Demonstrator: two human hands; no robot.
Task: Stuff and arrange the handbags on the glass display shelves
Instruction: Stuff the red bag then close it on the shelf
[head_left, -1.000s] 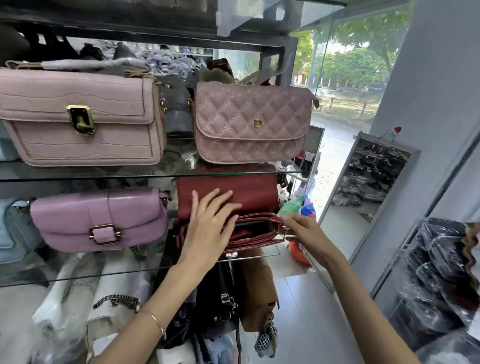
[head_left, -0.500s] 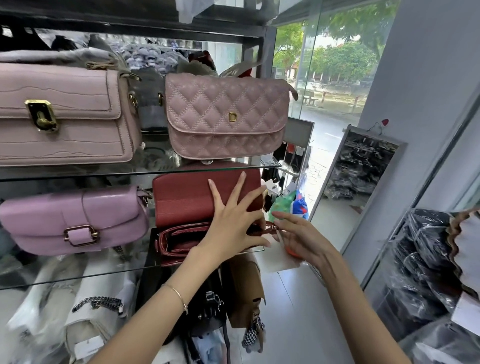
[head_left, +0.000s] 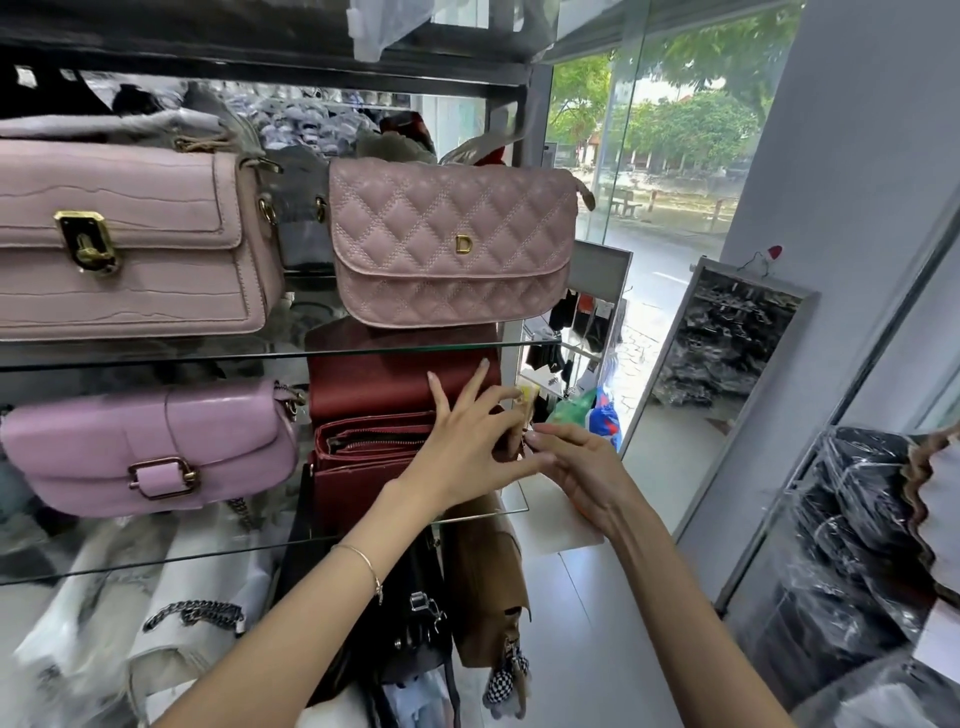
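Red handbag (head_left: 374, 452) sits at the lower glass shelf (head_left: 156, 564)'s right end. Your left hand (head_left: 462, 447) spreads straight fingers across its right side; your right hand (head_left: 576, 462) pinches that end.

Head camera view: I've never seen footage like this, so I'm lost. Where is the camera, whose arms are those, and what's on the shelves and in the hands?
There is no machine here. A person wears a wide-angle camera on the head, looking forward and down, so the two arms reaching in are that person's own. This is the only view.

In front stand glass shelves. The upper shelf carries a pale pink bag and a quilted pink bag. The lower shelf carries a lilac bag and a red bag with its flap up and its top open.

The left hand lies with spread fingers on the red bag's right end. The right hand pinches the bag at that same end, perhaps by a zip pull; it is too small to tell.
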